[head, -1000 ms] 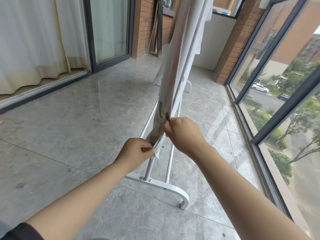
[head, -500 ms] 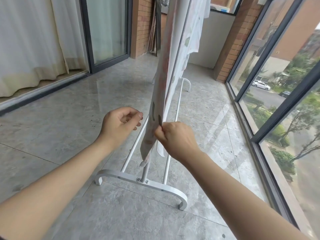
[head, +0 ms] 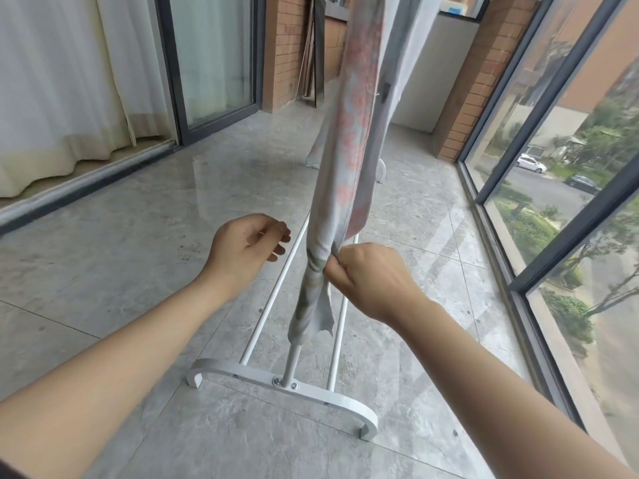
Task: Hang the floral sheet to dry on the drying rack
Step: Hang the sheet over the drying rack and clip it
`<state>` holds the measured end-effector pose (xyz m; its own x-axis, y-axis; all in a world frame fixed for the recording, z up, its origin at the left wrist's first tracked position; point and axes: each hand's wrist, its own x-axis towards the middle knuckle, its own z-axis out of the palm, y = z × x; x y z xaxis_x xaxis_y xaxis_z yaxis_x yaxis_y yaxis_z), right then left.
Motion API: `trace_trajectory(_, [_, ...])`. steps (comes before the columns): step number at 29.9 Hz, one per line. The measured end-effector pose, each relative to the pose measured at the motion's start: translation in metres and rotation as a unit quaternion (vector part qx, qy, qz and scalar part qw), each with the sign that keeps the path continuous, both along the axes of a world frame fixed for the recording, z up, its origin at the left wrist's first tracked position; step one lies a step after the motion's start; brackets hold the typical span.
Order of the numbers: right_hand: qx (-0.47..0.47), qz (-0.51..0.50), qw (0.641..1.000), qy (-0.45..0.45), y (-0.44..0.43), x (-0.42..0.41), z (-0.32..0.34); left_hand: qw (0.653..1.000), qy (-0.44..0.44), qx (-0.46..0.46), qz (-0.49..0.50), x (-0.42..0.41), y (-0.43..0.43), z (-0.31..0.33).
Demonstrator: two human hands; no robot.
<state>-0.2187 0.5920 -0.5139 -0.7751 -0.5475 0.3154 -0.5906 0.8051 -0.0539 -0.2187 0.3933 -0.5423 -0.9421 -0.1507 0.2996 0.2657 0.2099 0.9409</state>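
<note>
Since the frame a second ago, the left hand [head: 247,245] has let go of the cloth and drawn away to the left, and the right hand [head: 371,276] has gathered the lower end of the cloth into a tighter bunch, with more of the rack's foot now in view.

In the head view, the floral sheet [head: 345,160] hangs down from above the top edge of the picture, folded into a long narrow fall along the white drying rack [head: 283,380], whose upright post it partly wraps. Its loose end dangles just below the right hand, above the rack's curved foot on the grey tiled floor [head: 138,219].

The sheet looks already draped over the rack, so the hanging itself seems largely done. What remains, by my judgement, is spreading and straightening the bunched lower part so it can dry; the top of the rack is out of view.

The right hand is closed in a pinch on the sheet's gathered edge, thumb and fingers pressed on the fabric. The left hand is half open, fingers loosely curled, holding nothing, just to the left of the sheet and apart from it.
</note>
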Motion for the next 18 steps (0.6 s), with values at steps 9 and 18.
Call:
trace_trajectory(9, [0.061, -0.041, 0.969, -0.237, 0.015, 0.008, 0.074, 0.992, -0.127, -0.024, 0.012, 0.016, -0.014, 0.092])
trace_trajectory(18, [0.013, -0.116, 0.947, -0.3, 0.027, 0.015, 0.232, 0.983, -0.165, -0.073, 0.033, 0.035, -0.034, 0.264])
